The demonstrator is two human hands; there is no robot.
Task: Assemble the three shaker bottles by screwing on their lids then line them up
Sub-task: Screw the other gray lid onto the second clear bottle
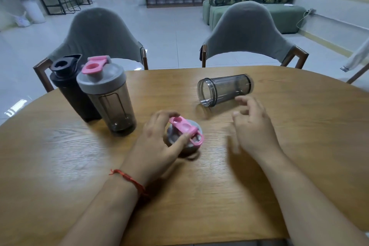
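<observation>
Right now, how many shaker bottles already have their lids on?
2. The black shaker bottle and the grey-and-pink-lidded shaker bottle stand together at the table's left. A third bottle body lies lidless on its side; none appear hidden.

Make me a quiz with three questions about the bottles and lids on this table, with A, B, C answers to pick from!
1. Where is the bottle that has no lid?
A. Standing beside the black bottle
B. Lying on its side near the right hand
C. On a chair

2. How many bottles already have lids on?
A. One
B. Two
C. Three

3. What is the left hand doing?
A. Holding the loose grey and pink lid
B. Resting flat on the table
C. Gripping the black bottle

Answers:
1. B, the open bottle lies on its side just beyond the right hand.
2. B, the black bottle and the grey-lidded bottle stand capped on the left of the table.
3. A, the left hand has its fingers around the loose lid.
</observation>
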